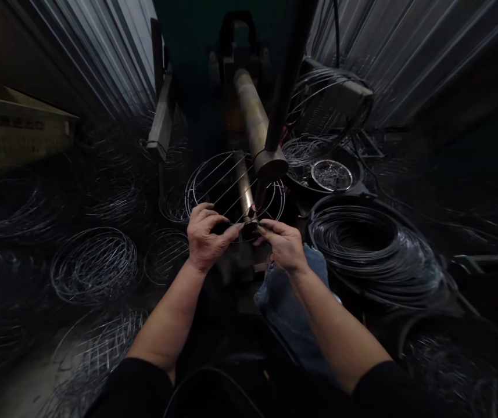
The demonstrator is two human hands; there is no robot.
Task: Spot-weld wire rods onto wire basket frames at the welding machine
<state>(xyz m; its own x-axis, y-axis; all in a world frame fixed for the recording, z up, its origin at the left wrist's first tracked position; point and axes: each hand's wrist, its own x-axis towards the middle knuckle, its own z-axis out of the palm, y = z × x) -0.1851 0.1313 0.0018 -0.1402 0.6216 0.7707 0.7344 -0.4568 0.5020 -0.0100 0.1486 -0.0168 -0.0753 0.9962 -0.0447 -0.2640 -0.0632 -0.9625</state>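
Note:
A round wire rack (222, 190), a ring crossed by straight parallel rods, lies around the lower metal electrode bar (245, 188) of a welding machine. My left hand (207, 235) pinches the rack's near left rim between thumb and fingers. Close to the bar's tip, my right hand (284, 244) is closed in a pinch; what its fingertips hold is too small and dark to make out. Above and between the hands hangs the thick upper electrode arm (255, 116), its end just over the rack. A small reddish spot shows at the bar's tip.
To the right sit a large coil of wire (405, 261) and a round dish of short wire pieces (331, 175). Finished-looking wire rings (96, 264) are piled at left. A blue cloth (292, 307) lies under my right forearm. Corrugated metal walls (109, 52) flank the machine.

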